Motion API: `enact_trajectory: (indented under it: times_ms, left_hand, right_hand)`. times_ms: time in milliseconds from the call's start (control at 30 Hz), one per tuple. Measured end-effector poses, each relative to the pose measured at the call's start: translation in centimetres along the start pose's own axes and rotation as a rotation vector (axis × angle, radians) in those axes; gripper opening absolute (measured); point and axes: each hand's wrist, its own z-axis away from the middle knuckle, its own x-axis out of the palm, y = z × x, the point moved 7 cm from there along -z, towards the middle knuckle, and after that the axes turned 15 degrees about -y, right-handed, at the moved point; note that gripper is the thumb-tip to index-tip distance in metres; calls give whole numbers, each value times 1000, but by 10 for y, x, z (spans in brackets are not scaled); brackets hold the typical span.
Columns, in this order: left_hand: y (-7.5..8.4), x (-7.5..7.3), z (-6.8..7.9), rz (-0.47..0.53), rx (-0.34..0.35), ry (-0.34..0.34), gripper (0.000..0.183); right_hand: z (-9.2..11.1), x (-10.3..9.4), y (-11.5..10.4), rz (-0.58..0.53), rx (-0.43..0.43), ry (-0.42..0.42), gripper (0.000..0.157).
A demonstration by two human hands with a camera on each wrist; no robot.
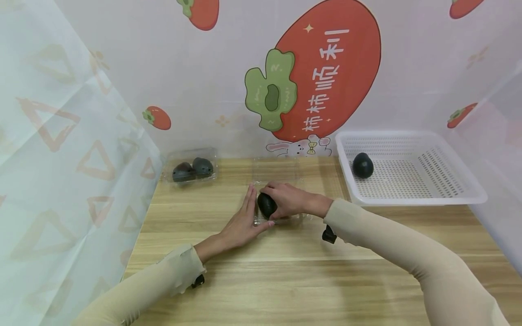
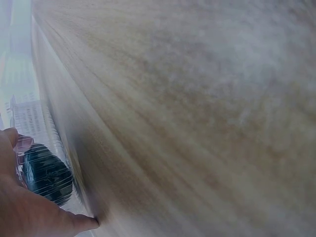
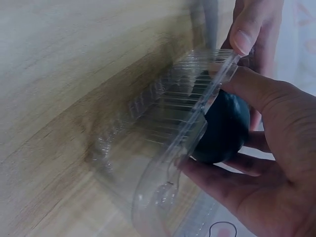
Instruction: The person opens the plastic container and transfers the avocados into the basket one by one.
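The right hand (image 1: 287, 199) holds a dark egg-shaped object (image 1: 267, 206) — fingers curled round it — partly within the left end of an open clear container (image 1: 277, 170) on the bench (image 1: 261, 280). The left hand (image 1: 243, 225), thumb spread wide from straight fingers, lies against that end. A white basket (image 1: 416, 201) at right bears another dark egg (image 1: 362, 165).

Head view high — wrist views close
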Motion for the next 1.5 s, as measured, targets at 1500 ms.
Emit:
enact_trajectory:
  times_ms: [1500]
  left_hand:
    - [3, -1, 1, 9, 5, -3, 113]
  right_hand:
    - [-14, 7, 23, -102, -123, -21, 89]
